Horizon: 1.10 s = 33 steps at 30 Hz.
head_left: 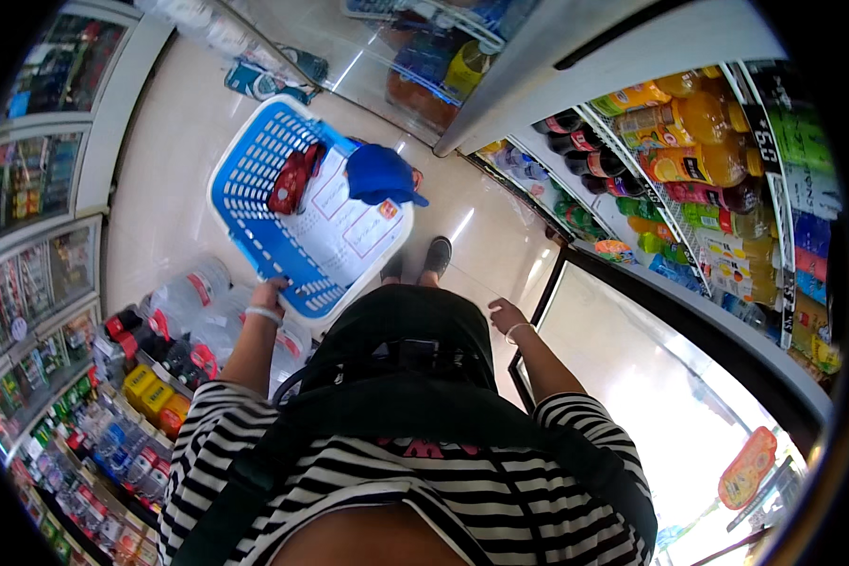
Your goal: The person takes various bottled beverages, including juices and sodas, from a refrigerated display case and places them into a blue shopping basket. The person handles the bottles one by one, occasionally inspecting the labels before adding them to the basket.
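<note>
My left hand (269, 296) is closed round the near left rim of a blue plastic basket (255, 226) with a white edge. Inside the basket lie a dark red, crumpled-looking pouch or packet (295, 179) and a white sheet (335, 212) with red frames and handwriting. A blue cap (379, 174) overlaps the basket's far right corner; whether someone wears it I cannot tell. Empty and with loosely bent fingers apart, my right hand (506, 315) hangs to the right of my body, close to the dark frame of a glass door (575, 321).
Shelves of a drinks cooler (632, 189) with several bottles rise on the right. Large clear bottles (189, 292) and yellow bottles (151, 391) stand at the left. Glass-fronted cabinets (94, 160) line the far left. My shoe (434, 257) is on the tiled floor (481, 212).
</note>
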Available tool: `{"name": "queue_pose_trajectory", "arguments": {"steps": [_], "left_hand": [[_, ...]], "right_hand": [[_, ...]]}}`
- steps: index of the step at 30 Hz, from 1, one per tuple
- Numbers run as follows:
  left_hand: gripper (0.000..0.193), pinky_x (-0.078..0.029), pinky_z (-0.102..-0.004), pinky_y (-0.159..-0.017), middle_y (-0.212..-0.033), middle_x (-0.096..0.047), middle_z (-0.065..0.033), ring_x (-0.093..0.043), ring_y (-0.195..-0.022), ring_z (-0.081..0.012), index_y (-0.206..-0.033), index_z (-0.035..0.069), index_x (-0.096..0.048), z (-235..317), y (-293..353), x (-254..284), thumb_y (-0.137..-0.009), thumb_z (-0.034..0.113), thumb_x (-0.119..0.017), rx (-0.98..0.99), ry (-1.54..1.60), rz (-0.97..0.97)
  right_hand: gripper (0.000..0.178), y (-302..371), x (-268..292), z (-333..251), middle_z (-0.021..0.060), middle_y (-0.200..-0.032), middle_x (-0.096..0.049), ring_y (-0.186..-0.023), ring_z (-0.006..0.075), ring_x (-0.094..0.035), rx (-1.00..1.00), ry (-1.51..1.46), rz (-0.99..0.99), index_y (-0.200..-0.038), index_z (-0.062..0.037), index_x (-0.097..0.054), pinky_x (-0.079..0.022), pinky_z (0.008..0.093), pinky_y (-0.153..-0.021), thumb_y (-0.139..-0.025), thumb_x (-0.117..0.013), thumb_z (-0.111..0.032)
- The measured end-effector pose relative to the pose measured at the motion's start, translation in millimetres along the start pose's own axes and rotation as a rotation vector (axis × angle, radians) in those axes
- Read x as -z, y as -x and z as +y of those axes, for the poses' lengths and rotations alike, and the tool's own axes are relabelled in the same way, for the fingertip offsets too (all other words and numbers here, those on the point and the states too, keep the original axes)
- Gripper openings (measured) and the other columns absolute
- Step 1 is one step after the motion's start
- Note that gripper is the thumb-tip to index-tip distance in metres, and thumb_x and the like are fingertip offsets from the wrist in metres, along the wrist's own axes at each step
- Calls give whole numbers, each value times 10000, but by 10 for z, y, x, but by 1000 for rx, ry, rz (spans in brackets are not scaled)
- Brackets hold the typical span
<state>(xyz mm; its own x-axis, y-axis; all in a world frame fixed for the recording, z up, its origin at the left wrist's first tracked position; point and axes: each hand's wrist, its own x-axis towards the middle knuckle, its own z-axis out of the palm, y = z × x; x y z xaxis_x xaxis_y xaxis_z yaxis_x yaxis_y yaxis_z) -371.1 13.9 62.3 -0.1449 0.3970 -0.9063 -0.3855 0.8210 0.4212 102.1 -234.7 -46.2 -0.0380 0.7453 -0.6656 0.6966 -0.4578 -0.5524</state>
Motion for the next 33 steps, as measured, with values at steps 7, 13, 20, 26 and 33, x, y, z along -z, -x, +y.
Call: {"name": "queue_pose_trajectory", "arguments": {"steps": [7,13,20,26,33], "left_hand": [[506,-508,-477,-700,-983,-553,-141,-554,-835,-336,-1109,4,-443,559,279,434,-604,-25,-447,79,-175,-68],[553,-510,-463,-695,-991,-556,-131,-559,-836,-338,-1153,11,-415,911,150,438,-601,-16,-442,88,-250,-107],[554,-472,-441,-801,-1084,-517,-133,-519,-954,-342,-1173,30,-410,1336,-73,581,-621,-17,-431,127,-282,-164],[414,-496,-453,-713,-982,-561,-197,-580,-803,-345,-1137,-24,-440,1379,-187,637,-724,8,-446,26,-296,-116],[450,-501,-376,-759,-946,-602,-110,-589,-800,-275,-1059,-4,-517,1427,-350,792,-612,52,-527,8,-426,-39]], "right_hand": [[293,630,-81,-85,168,-992,-589,-964,309,-560,-716,-123,-205,-1040,-127,-520,-450,367,-814,-748,-517,-110],[249,451,-966,-264,166,-918,-597,-864,297,-580,-678,-256,-109,-991,-106,-546,-464,370,-762,-753,-541,-179],[633,-1521,-982,-1431,152,-1048,-563,-963,256,-534,-397,-797,-11,-1168,-21,-440,-423,329,-834,-704,-640,-402],[904,-2817,-1067,-1903,249,-1170,-469,-1106,316,-463,-415,-873,304,-1268,-23,-293,-403,361,-889,-608,-734,-457],[728,-3400,-1405,-1417,137,-918,-584,-846,220,-574,-466,-1079,396,-1142,-45,-420,-463,305,-747,-609,-753,-412]]}}
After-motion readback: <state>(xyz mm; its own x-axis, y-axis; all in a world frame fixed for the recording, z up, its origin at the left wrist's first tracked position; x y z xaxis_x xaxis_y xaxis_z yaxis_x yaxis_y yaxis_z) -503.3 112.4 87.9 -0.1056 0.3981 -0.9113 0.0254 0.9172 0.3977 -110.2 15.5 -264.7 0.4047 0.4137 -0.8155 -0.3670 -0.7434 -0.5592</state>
